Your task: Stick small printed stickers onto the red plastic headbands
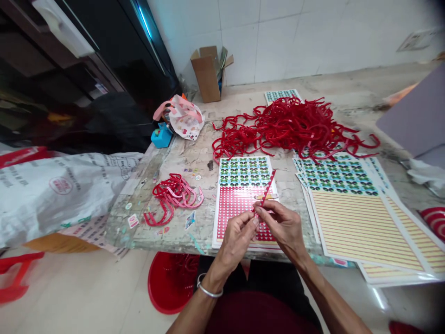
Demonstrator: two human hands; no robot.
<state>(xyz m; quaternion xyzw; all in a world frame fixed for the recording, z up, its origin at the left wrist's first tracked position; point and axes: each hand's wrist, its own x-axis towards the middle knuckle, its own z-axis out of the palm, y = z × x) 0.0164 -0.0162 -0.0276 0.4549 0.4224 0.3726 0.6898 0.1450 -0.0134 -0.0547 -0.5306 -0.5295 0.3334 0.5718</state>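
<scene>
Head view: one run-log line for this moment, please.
left hand: holds red dotted strip | right hand: holds same strip | under hands: printed sheet | beside: tangled red strips

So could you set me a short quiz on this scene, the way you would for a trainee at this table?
1. What do the left hand and right hand pinch between them?
2. True or false: a silver bangle sits on the left wrist.
3. Where does the big tangle of red bands lie?
A. On the floor
B. On the table, beyond the sticker sheets
C. Inside the cardboard box

Key:
1. A narrow red strip
2. True
3. B
</scene>
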